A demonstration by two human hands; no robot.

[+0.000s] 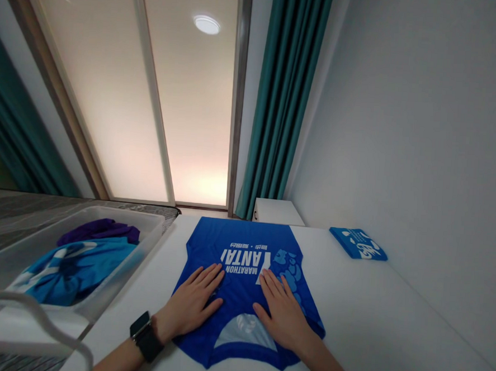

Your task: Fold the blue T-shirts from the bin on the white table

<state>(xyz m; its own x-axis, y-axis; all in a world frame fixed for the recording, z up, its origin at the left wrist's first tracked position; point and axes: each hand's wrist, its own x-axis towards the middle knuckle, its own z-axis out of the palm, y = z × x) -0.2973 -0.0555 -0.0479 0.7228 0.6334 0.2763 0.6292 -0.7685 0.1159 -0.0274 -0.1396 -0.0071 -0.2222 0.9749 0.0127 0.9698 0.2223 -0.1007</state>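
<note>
A blue sleeveless running shirt (241,297) lies spread on the white table, its neckline toward me and its white "YANTAI MARATHON" print upside down from here. My left hand (193,297) rests flat on the shirt's left part, fingers stretched out, a dark watch on the wrist. Across from it, my right hand (281,308) lies flat on the right part, fingers extended over the edge of the print. Neither hand grips the fabric. The pale inside of the shirt's back shows through the neck opening between them.
A folded blue garment (358,244) lies on the white table (374,316) by the wall. At left stands a translucent bin (152,233) with purple and light-blue clothes (79,265). A pale curved bar (42,315) crosses the lower left. A white cabinet (278,211) stands beyond the table.
</note>
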